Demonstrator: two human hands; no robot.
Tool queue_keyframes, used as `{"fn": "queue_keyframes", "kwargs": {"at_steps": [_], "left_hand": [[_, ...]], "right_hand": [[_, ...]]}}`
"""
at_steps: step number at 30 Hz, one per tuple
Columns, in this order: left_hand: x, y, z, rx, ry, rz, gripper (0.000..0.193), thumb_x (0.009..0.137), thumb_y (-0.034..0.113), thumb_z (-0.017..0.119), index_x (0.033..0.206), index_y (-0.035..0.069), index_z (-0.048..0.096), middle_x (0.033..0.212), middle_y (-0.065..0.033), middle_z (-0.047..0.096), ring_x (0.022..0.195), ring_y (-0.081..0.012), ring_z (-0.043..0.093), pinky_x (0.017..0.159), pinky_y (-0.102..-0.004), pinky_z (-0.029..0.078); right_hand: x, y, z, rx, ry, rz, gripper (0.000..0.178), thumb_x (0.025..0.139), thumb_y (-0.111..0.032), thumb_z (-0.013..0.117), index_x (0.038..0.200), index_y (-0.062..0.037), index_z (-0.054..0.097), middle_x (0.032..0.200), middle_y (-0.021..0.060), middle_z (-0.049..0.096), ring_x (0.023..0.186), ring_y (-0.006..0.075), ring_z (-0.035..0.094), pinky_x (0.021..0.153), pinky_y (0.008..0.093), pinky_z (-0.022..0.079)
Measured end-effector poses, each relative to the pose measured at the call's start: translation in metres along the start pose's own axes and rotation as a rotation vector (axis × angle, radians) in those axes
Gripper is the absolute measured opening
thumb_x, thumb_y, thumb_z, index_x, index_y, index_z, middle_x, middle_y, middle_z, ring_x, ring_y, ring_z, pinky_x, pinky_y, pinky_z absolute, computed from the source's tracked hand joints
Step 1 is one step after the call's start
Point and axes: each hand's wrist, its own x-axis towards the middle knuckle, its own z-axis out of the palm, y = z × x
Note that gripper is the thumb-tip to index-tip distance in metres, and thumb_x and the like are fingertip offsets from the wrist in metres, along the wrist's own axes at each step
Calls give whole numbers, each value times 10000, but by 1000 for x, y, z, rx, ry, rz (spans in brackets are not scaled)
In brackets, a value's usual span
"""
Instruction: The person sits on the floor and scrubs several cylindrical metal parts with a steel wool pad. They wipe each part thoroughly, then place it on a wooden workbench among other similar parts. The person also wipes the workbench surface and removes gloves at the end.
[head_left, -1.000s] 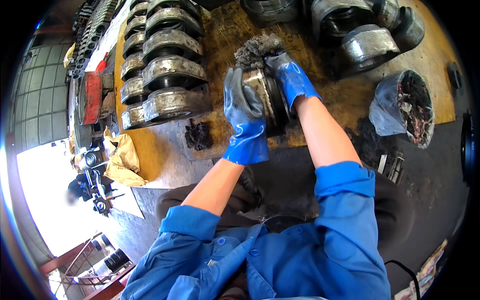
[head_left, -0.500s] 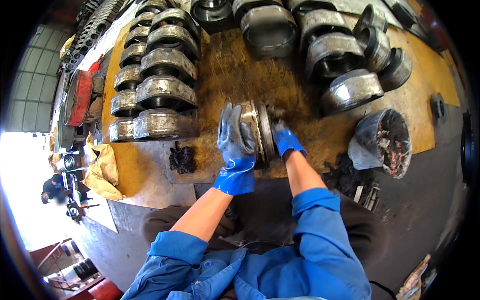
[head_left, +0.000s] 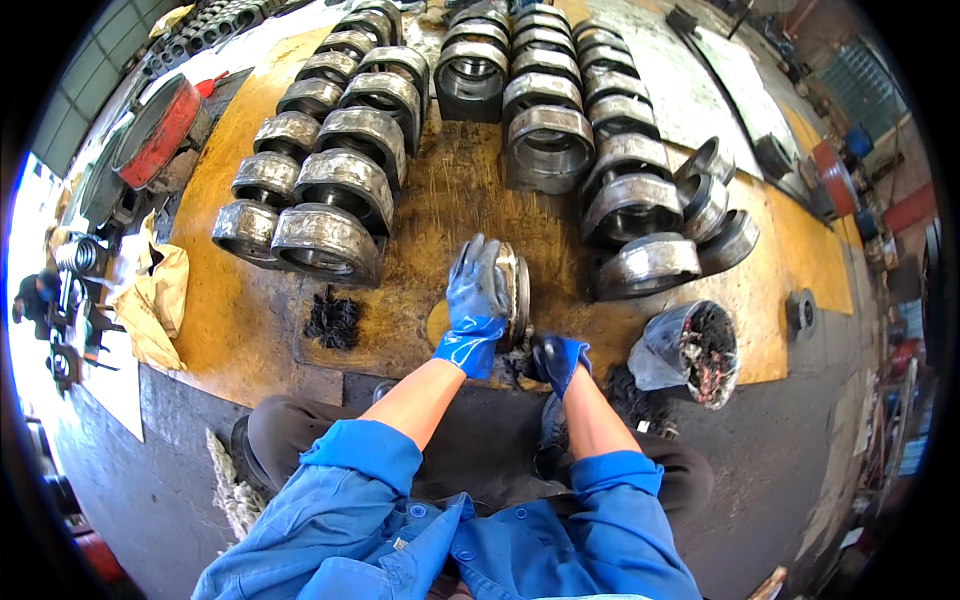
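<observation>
A steel ring-shaped part (head_left: pixel 517 300) stands on edge on the stained yellow-brown board in front of me. My left hand (head_left: pixel 477 283), in a blue glove dark with grime, holds it from its left side, fingers pointing away from me along it. At the ring's near lower edge, my right hand (head_left: pixel 556 362), gloved too, is closed on a wad of dark fibrous material (head_left: pixel 516 366). The wad's exact kind is hard to tell, and the palm side of the right glove is hidden.
Rows of steel rings (head_left: pixel 345 190) line the left, and more rings (head_left: pixel 548 140) stand opposite and to the right. A dark tangled clump (head_left: pixel 331 320) lies left of my hands. To the right is a bucket lined with plastic (head_left: pixel 660 350), holding dark scraps. Brown paper (head_left: pixel 155 305) lies far left.
My right hand has come down from the ring's right face to its near lower edge. My left hand stays on the ring. The view has shifted, showing more of the rows.
</observation>
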Motion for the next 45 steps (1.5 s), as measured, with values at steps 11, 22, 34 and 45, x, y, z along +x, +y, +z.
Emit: {"fn": "queue_keyframes", "kwargs": {"at_steps": [11, 22, 34, 45], "left_hand": [[-24, -10, 0, -174, -34, -309, 492, 955, 334, 636, 1342, 34, 587, 1348, -237, 601, 1258, -395, 571, 1105, -436, 435], [29, 71, -129, -1719, -376, -1065, 448, 988, 358, 630, 1323, 63, 591, 1192, -146, 671, 1080, -263, 641, 982, -401, 519], [75, 8, -235, -934, -386, -609, 355, 951, 263, 593, 1223, 36, 611, 1122, -197, 678, 1033, -315, 659, 917, -422, 531], [38, -129, -463, 279, -106, -447, 280, 918, 176, 559, 1133, 11, 629, 1059, -244, 683, 989, -364, 674, 857, -441, 543]], "right_hand": [[7, -62, -104, -890, -15, -340, 276, 950, -133, 541, 1160, -70, 707, 1171, 147, 713, 1081, 261, 680, 908, 353, 526], [35, -213, -205, 171, 660, -145, 236, 848, -304, 624, 830, -77, 685, 929, 189, 710, 900, 403, 685, 736, 483, 561], [-4, -270, -266, 57, 494, -577, 347, 921, -307, 665, 1159, -55, 654, 1113, 131, 662, 949, 283, 652, 842, 400, 507], [-8, -46, -258, 256, 436, -128, 307, 1043, -321, 538, 1187, -59, 606, 1103, 90, 580, 988, 214, 522, 839, 329, 384]]}}
